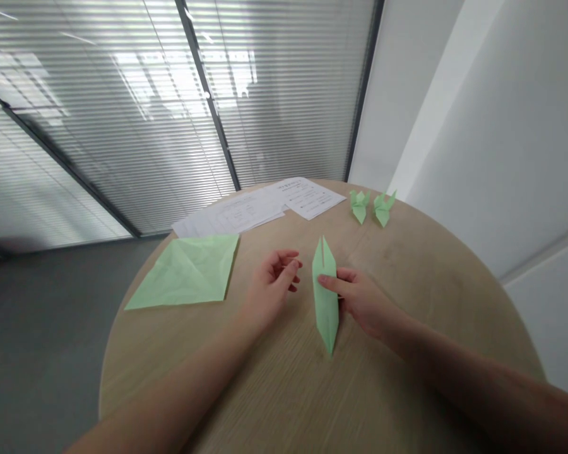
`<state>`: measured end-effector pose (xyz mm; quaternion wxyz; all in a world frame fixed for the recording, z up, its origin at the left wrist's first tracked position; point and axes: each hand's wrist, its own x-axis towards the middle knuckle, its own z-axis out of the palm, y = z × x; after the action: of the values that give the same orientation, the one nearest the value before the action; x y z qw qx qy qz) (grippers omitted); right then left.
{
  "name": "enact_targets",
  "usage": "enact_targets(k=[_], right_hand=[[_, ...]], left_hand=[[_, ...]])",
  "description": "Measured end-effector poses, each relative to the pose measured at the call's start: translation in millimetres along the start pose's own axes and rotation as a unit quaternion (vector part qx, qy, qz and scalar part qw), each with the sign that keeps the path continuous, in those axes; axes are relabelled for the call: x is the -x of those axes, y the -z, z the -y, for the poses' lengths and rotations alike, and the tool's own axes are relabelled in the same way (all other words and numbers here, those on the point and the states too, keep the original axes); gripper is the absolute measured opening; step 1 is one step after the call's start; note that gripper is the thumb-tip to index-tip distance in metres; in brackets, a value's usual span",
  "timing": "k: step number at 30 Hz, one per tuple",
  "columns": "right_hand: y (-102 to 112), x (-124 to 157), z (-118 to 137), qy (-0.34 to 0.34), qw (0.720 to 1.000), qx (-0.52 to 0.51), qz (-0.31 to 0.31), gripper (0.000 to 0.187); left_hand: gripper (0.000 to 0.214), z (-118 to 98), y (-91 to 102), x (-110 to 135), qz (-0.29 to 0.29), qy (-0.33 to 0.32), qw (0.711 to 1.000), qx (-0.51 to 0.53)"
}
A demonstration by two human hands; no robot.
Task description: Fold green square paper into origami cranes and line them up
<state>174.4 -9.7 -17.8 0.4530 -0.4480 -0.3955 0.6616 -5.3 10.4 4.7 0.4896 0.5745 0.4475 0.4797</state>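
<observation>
A long, narrow piece of folded green paper (326, 309) stands out over the middle of the table, pointed at both ends and split by a slit at its far end. My right hand (357, 295) grips its right side, thumb on top and the other fingers partly hidden behind. Just left of the paper is my left hand (277, 280), apart from it. Its fingers are loosely curled with gaps between them, and I see nothing held there.
On the round wooden table (274, 378), a creased green sheet (189, 271) lies at left. Printed white papers (246, 208) are spread along the far edge. Two small folded green paper figures (359, 205) sit at far right. Blinds (284, 94) and a white wall (515, 145) rise beyond.
</observation>
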Motion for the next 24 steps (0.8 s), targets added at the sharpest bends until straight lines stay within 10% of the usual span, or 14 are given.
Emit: enact_targets(k=[9,24], right_hand=[[4.0,-5.2,7.0,-0.023,0.989,-0.145,0.029,0.026],[6.5,-10.8,2.8,-0.036,0.993,-0.111,0.033,0.020]], left_hand=[[0.023,2.2,-0.3,6.1,0.199,-0.075,0.974,-0.077],[0.022,4.7,8.3,-1.6,0.189,-0.143,0.953,-0.190]])
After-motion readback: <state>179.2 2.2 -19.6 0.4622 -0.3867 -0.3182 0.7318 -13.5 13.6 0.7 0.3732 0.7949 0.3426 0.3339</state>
